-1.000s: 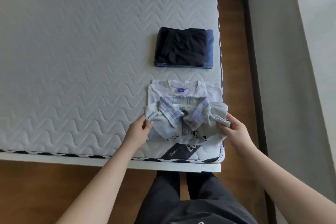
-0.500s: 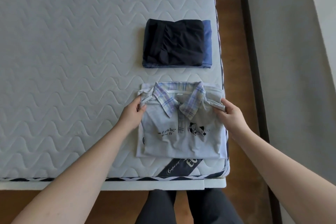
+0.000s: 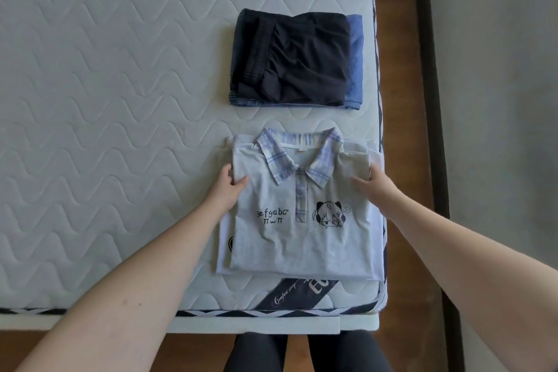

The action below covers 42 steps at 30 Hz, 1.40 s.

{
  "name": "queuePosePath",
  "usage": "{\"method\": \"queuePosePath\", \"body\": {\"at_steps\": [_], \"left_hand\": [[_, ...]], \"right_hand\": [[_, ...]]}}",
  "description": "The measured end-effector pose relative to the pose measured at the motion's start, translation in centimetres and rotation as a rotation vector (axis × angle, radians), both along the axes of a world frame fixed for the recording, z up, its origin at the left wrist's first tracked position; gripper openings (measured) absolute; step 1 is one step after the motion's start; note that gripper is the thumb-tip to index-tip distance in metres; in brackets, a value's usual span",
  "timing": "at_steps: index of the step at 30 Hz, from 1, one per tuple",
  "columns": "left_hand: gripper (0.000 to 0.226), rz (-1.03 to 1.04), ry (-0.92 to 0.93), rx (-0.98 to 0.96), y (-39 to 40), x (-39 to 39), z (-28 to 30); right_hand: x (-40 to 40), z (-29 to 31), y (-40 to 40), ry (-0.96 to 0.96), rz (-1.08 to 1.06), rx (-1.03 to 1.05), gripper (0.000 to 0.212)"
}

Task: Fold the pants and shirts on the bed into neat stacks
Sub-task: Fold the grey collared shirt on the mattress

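Starting at the left of the grey polo shirt [image 3: 302, 214]: bare quilted mattress [image 3: 105, 100], nothing waiting to be folded there as far as the view shows. Then the left hand [image 3: 228, 190] comes in at the polo's left edge, just below the collar, thumb on top of the cloth and fingers [image 3: 226, 170] curled round the fold — that's a light pinch on the shirt's edge, by the look of it to square the side against the garment underneath.

The polo itself lies folded, front up, plaid collar pointing away from the person, cartoon print showing. Under it a white shirt [image 3: 224, 254] peeks out along the left, the bottom and the right (so this is the shirt stack, two deep at least). It sits near the foot corner of the bed, right above the mattress label [image 3: 302, 293].

Beyond the polo's collar, apart from it, the pants stack: black pants [image 3: 293, 57] on top of blue jeans [image 3: 354, 60], already tidy.

Over to the polo's right edge: the right hand [image 3: 377, 187] rests there, thumb laid on the cloth, fingers hidden by the folded sleeve, so whether it grips or merely presses, I cannot tell. My read is a last straightening; the job looks nearly done.
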<state>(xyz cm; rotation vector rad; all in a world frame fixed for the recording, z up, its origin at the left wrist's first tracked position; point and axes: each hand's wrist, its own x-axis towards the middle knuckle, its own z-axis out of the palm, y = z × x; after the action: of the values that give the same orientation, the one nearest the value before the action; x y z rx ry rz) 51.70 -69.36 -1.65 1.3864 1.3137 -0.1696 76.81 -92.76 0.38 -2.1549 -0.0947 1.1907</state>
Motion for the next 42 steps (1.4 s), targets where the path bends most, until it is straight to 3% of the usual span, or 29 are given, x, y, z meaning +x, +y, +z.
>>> {"method": "queuePosePath", "body": {"at_steps": [4,9,13,16,19,23,25,28,32,34,37,42], "left_hand": [[0.034,0.061,0.060,-0.017,-2.2,-2.1,-2.0],[0.029,-0.134,0.263,0.135,-3.2,-3.9,-3.0],[0.025,-0.106,0.207,0.170,-3.7,-4.0,-2.3],[0.023,0.047,0.096,0.140,-4.5,-4.6,-1.6],[0.037,0.191,0.053,-0.003,-5.6,-5.7,-1.3],[0.077,-0.181,0.376,-0.149,-8.0,-9.1,-2.1],[0.068,-0.207,0.401,-0.111,-9.0,-10.2,-2.2],[0.031,-0.166,0.340,0.083,-9.8,-10.6,-1.3],[0.034,-0.187,0.322,0.376,-10.8,-11.6,-0.5],[0.030,-0.171,0.322,0.377,-11.5,-12.3,-0.6],[0.026,-0.153,0.377,0.323,-12.1,-13.3,-1.3],[0.030,-0.106,0.402,0.298,-13.0,-14.1,-1.2]], "right_hand": [[-0.8,-1.4,-2.1,0.057,-0.019,-0.141,0.034],[-2.7,-1.8,-5.0,0.097,0.215,-0.347,0.033],[-4.4,-2.2,-6.7,0.024,0.279,-0.370,0.029],[-5.5,-2.1,-7.3,-0.051,0.228,-0.336,0.035],[-6.9,-2.3,-8.6,0.020,0.104,-0.280,0.039],[-8.7,-2.3,-10.1,0.128,0.176,-0.353,0.040],[-9.1,-2.3,-10.1,0.110,0.267,-0.444,0.039],[-9.5,-2.0,-10.0,-0.010,0.296,-0.442,0.036],[-11.5,-1.3,-11.0,-0.228,0.190,-0.292,0.039],[-12.7,-1.3,-11.9,-0.259,0.174,-0.269,0.037],[-13.8,-1.9,-13.5,-0.157,0.130,-0.306,0.021],[-14.3,-2.3,-14.7,-0.165,0.047,-0.360,0.024]]}}
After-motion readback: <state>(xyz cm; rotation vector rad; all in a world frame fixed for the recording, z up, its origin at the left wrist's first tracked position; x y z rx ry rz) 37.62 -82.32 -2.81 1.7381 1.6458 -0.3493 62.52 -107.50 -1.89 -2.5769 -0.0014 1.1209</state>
